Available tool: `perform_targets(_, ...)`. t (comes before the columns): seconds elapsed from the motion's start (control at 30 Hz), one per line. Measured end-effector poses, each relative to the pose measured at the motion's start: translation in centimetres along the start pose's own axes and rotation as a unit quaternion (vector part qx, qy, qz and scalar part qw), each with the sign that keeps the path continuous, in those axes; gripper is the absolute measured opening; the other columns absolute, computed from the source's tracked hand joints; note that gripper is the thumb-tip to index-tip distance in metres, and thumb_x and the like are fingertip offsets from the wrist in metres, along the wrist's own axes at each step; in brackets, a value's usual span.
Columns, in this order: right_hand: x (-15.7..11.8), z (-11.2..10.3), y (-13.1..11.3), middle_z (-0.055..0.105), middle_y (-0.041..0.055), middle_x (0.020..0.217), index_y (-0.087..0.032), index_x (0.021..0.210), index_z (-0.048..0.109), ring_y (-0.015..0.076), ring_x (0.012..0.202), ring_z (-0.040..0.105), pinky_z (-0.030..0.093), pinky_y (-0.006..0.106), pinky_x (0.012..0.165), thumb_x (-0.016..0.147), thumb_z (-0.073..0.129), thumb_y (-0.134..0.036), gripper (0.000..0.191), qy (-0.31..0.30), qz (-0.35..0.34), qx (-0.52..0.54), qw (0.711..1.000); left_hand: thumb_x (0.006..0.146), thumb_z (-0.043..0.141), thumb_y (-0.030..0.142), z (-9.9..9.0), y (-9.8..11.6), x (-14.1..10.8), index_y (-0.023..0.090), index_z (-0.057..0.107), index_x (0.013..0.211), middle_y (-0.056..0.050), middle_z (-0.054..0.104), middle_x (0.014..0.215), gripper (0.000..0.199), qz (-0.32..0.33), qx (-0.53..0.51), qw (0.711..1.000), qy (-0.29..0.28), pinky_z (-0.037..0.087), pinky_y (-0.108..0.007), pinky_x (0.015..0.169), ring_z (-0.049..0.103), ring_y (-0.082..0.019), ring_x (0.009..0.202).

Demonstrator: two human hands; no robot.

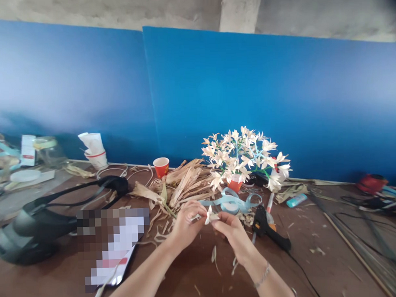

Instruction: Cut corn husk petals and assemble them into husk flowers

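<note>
A small white flower (pixel 208 215) is held between my two hands, low in the middle of the view. My left hand (pixel 189 219) is closed, its thumb and fingers pinching the flower from the left. From the right, my right hand (pixel 229 227) pinches its petals. Just behind the hands lies a loose roll of light blue ribbon (pixel 230 204). A bunch of white flowers (pixel 242 155) stands in a red cup (pixel 234 183) beyond the ribbon. Dried husks (pixel 186 183) are piled behind my left hand.
A black glue gun (pixel 270 230) with a cord lies right of my right hand. At the left are a black headset (pixel 28 232) and a partly pixelated phone (pixel 119 251). Farther back stand a red paper cup (pixel 161 167) and white cups (pixel 97 158). Scraps litter the brown table (pixel 189 278).
</note>
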State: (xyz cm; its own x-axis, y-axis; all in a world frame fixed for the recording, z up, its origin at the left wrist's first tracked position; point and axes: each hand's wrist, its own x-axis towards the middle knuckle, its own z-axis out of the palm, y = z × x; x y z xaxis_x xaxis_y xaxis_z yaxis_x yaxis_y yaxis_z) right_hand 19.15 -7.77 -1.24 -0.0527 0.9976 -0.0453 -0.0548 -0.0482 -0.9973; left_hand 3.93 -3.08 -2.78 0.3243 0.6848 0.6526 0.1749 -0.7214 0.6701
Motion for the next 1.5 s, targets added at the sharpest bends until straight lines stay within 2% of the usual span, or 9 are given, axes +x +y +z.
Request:
perform_targets(0.27, 0.2, -0.2, 0.4, 0.046, -0.0046, 0.05, -0.016, 0.061, 0.056, 0.0074, 0.048, 0.032, 0.023, 0.022, 0.047, 0.067, 0.062, -0.036, 0.022, 0.008, -0.024, -0.02, 0.999, 0.076, 0.06, 0.022, 0.0, 0.0, 0.2, 0.019, 0.063, 0.065, -0.004, 0.065, 0.069, 0.012, -0.025, -0.031, 0.999, 0.015, 0.045, -0.031, 0.072, 0.057, -0.017, 0.073)
perform_targets(0.43, 0.4, -0.7, 0.2, 0.05, -0.0035, 0.055, -0.017, 0.074, 0.061, 0.0084, 0.048, 0.037, 0.026, 0.022, 0.046, 0.068, 0.062, -0.036, 0.02, 0.042, -0.028, -0.031, 0.998, 0.071, 0.062, 0.02, -1.6, -1.9, 0.5, 0.02, 0.067, 0.066, -0.004, 0.067, 0.075, 0.008, -0.102, 0.045, 0.992, 0.055, 0.044, -0.033, 0.077, 0.058, -0.02, 0.08)
perform_targets(0.53, 0.8, -1.3, 0.3, 0.049, -0.0031, 0.053, -0.017, 0.073, 0.061, 0.01, 0.048, 0.04, 0.029, 0.023, 0.047, 0.067, 0.062, -0.034, 0.018, 0.069, -0.036, -0.048, 0.996, 0.068, 0.063, 0.02, -2.5, -3.0, 0.7, 0.02, 0.068, 0.066, -0.005, 0.067, 0.08, 0.005, -0.129, 0.084, 0.984, 0.085, 0.043, -0.035, 0.081, 0.058, -0.022, 0.086)
perform_targets(0.77, 2.2, -3.1, 2.3, 0.054, -0.0004, 0.058, -0.019, 0.072, 0.059, 0.015, 0.054, 0.048, 0.037, 0.028, 0.053, 0.072, 0.056, -0.031, 0.012, 0.102, -0.106, -0.13, 0.981, 0.064, 0.065, 0.018, -2.6, -3.1, 0.7, 0.02, 0.063, 0.06, -0.003, 0.067, 0.081, 0.004, -0.14, 0.111, 0.981, 0.07, 0.041, -0.036, 0.084, 0.057, -0.022, 0.087)
perform_targets(0.87, 2.4, -3.6, 2.4, 0.058, 0.0014, 0.062, -0.019, 0.072, 0.059, 0.0165, 0.058, 0.052, 0.04, 0.028, 0.057, 0.075, 0.053, -0.028, 0.011, 0.118, -0.138, -0.208, 0.961, 0.063, 0.068, 0.023, -2.6, -3.1, 0.7, 0.02, 0.063, 0.06, -0.004, 0.066, 0.084, 0.006, -0.145, 0.146, 0.976, 0.07, 0.04, -0.037, 0.085, 0.056, -0.022, 0.09)
perform_targets(1.03, 2.3, -4.5, 1.9, 0.065, 0.0032, 0.07, -0.019, 0.073, 0.061, 0.0182, 0.065, 0.059, 0.045, 0.029, 0.064, 0.075, 0.049, -0.025, 0.014, 0.159, -0.162, -0.349, 0.909, 0.062, 0.07, 0.025, -2.2, -3.3, 0.4, 0.021, 0.067, 0.06, -0.004, 0.065, 0.091, 0.005, -0.167, 0.241, 0.955, 0.049, 0.039, -0.04, 0.085, 0.053, -0.024, 0.093)
perform_targets(1.17, 2.2, -5.0, 1.9, 0.069, 0.0047, 0.083, -0.019, 0.078, 0.065, 0.0196, 0.076, 0.063, 0.046, 0.029, 0.071, 0.078, 0.045, -0.024, 0.02, 0.16, -0.153, -0.431, 0.875, 0.064, 0.07, 0.029, -1.2, -3.4, 0.1, 0.023, 0.069, 0.06, -0.004, 0.064, 0.092, 0.007, -0.139, 0.314, 0.939, 0.033, 0.039, -0.04, 0.082, 0.051, -0.025, 0.092)
perform_targets(1.33, 1.9, -4.8, 1.9, 0.069, 0.0044, 0.083, -0.021, 0.077, 0.066, 0.0214, 0.078, 0.064, 0.045, 0.03, 0.071, 0.077, 0.047, -0.022, 0.019, 0.131, -0.099, -0.557, 0.814, 0.067, 0.067, 0.035, -0.5, -4.0, -0.3, 0.028, 0.071, 0.064, -0.002, 0.062, 0.085, 0.009, -0.098, 0.355, 0.93, 0.007, 0.038, -0.04, 0.082, 0.051, -0.023, 0.091)
perform_targets(1.5, 1.6, -4.6, 1.6, 0.069, 0.0038, 0.083, -0.021, 0.077, 0.065, 0.0204, 0.078, 0.063, 0.044, 0.029, 0.07, 0.078, 0.047, -0.023, 0.018, 0.121, -0.072, -0.586, 0.798, 0.066, 0.068, 0.029, -0.8, -4.2, -0.2, 0.027, 0.072, 0.075, -0.002, 0.064, 0.085, 0.01, -0.089, 0.325, 0.941, -0.01, 0.039, -0.04, 0.084, 0.055, -0.022, 0.088)
